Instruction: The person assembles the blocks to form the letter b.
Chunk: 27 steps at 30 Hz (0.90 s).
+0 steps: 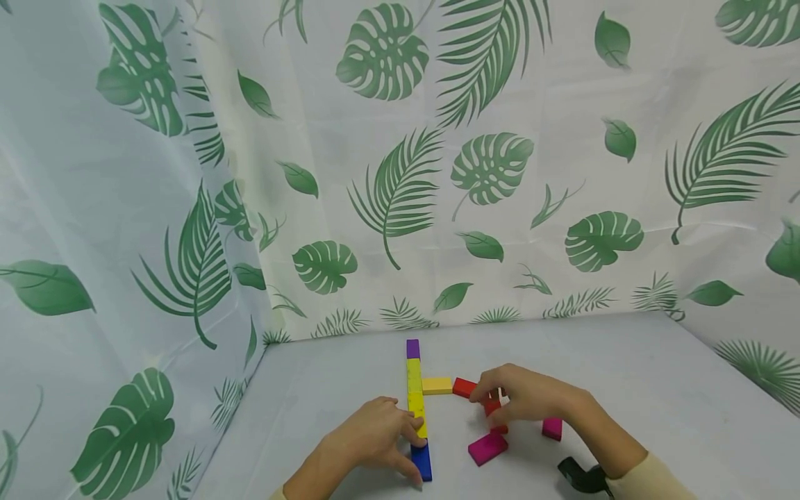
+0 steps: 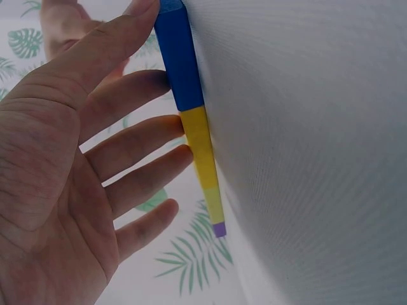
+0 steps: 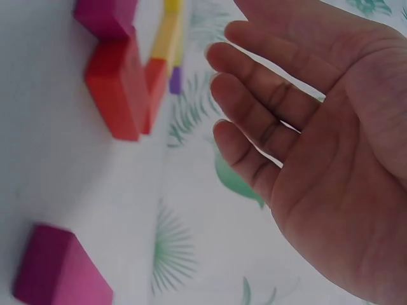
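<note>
A straight row of blocks lies on the grey table [image 1: 625, 375]: purple [image 1: 412, 348] at the far end, two yellow blocks [image 1: 416, 403], and blue [image 1: 421, 460] nearest me. My left hand [image 1: 375, 437] lies beside the row with straight fingers. In the left wrist view, the fingertips of my left hand [image 2: 95, 165] touch the blue block [image 2: 180, 63] and a yellow block [image 2: 202, 152]. A yellow block [image 1: 437, 385] and a red block [image 1: 464, 387] branch off to the right. My right hand [image 1: 515, 397] hovers over another red block [image 3: 117, 89] with relaxed fingers, holding nothing.
Two magenta blocks lie loose, one [image 1: 487, 448] in front of my right hand and one [image 1: 552, 428] by its wrist. A black wrist strap [image 1: 581, 476] shows at the bottom. Leaf-print curtains [image 1: 400, 173] close off the table at the back and left.
</note>
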Each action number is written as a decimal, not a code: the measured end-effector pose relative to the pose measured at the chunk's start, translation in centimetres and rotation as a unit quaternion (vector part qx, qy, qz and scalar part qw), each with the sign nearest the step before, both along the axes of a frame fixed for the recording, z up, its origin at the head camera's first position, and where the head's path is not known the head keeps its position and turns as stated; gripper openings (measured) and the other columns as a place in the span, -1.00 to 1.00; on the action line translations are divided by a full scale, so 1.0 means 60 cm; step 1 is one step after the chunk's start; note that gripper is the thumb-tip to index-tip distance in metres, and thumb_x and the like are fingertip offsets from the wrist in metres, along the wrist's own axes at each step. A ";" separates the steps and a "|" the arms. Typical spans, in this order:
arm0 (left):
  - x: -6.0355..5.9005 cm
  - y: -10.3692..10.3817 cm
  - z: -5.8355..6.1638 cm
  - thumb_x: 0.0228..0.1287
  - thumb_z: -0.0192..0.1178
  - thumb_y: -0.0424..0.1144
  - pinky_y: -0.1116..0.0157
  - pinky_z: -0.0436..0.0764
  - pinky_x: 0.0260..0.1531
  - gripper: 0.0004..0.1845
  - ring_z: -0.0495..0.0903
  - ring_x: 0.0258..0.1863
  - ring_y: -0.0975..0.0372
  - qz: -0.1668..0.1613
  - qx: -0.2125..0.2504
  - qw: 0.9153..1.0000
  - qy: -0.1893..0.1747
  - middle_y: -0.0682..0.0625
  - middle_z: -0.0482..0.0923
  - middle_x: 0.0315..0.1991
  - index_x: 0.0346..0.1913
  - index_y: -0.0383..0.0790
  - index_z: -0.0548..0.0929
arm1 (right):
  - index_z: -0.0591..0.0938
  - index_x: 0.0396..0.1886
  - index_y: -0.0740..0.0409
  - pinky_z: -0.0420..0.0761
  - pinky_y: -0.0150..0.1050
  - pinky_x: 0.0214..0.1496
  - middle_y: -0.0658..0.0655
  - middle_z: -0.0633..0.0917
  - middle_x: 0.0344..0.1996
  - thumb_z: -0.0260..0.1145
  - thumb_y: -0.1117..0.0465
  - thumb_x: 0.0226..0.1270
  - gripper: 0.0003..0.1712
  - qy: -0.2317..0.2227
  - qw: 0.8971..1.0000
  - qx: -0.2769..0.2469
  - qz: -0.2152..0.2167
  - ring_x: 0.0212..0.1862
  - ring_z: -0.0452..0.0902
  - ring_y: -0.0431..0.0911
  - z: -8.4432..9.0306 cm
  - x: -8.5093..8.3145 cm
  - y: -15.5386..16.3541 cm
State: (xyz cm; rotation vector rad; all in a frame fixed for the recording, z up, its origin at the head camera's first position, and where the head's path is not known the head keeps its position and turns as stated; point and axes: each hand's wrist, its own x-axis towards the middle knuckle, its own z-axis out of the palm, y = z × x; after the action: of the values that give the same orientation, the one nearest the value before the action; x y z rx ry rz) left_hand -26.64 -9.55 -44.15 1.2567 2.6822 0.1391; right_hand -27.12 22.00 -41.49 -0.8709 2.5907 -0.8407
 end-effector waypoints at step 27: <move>0.000 0.000 0.000 -0.06 0.50 0.42 0.12 0.48 0.45 -0.45 0.60 0.26 0.45 -0.001 0.002 1.000 0.002 0.28 0.68 0.22 0.04 0.39 0.80 | 0.76 0.10 -0.01 0.66 -0.28 -0.08 0.06 0.76 -0.05 0.55 0.16 0.24 -0.59 0.035 0.999 -0.007 -0.029 -0.09 0.62 -0.01 0.023 -0.013 0.093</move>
State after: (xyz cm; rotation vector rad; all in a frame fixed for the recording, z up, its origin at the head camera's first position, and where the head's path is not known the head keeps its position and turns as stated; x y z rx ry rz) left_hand -26.63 -9.57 -44.17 1.2624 2.6850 0.1408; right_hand -27.93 27.59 -40.11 -0.8471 2.6851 -0.8597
